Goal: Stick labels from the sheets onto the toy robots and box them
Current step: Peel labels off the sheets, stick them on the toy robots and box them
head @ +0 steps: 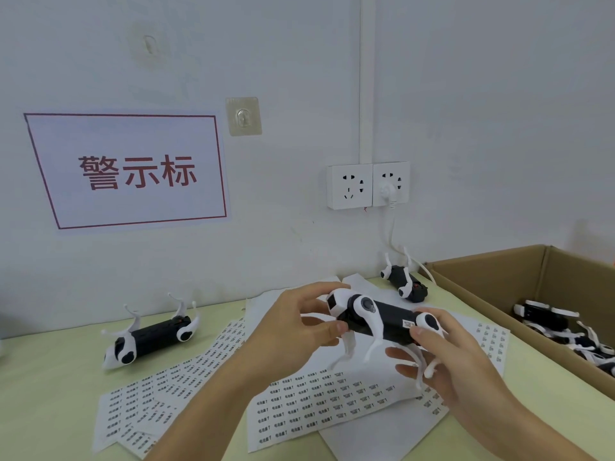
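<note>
I hold a black and white toy robot dog (pixel 382 317) in the air above the label sheets. My left hand (pixel 293 331) grips its head end, and my right hand (pixel 452 354) grips its rear end with the thumb on the black body. A small white label (pixel 408 324) sits on its flank near the rear. Label sheets (pixel 319 404) lie spread on the table under it, with more sheets (pixel 159 394) to the left. The open cardboard box (pixel 492 277) at the right holds several robots (pixel 565 331).
Two more toy robots lie on their backs, legs up: one at the left (pixel 149 337), one at the back by the box (pixel 404 282). A wall with a sign (pixel 129 171), sockets (pixel 367 185) and a plugged cable stands close behind the green table (pixel 43 394).
</note>
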`<state>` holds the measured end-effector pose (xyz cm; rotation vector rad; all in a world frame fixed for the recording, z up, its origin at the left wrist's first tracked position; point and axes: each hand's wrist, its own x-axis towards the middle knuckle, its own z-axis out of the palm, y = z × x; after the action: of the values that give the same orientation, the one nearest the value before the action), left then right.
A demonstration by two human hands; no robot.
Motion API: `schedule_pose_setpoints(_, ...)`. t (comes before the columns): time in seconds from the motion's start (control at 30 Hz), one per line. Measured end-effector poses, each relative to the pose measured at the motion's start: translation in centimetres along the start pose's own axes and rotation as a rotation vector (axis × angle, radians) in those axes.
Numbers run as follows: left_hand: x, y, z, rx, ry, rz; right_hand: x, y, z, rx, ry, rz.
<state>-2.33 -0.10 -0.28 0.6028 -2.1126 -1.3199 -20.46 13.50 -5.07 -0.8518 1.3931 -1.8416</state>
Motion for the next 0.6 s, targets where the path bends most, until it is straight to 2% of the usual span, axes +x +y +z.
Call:
schedule_pose_setpoints(0.1,-0.1,-0.1,0.0,-0.031,-0.039,0.015,0.0,0.0,0.1,-0.005,0.008,0.024)
schedule_pose_setpoints(0.2,0.1,-0.2,0.2,-0.028,0.026,0.031,0.0,-0.1,0.0,-0.043,-0.014,0.033)
schedule_pose_setpoints(0.4,0.3,-0.6,-0.1,0.082,0.111,-0.008,-0.3,-0.8,-0.1,-0.386,-0.313,0.123)
schedule_pose_setpoints(0.6,0.5,-1.1,-0.5,0.093,0.056,-0.096,-0.6,-0.9,-0.3,-0.171,-0.522,0.316)
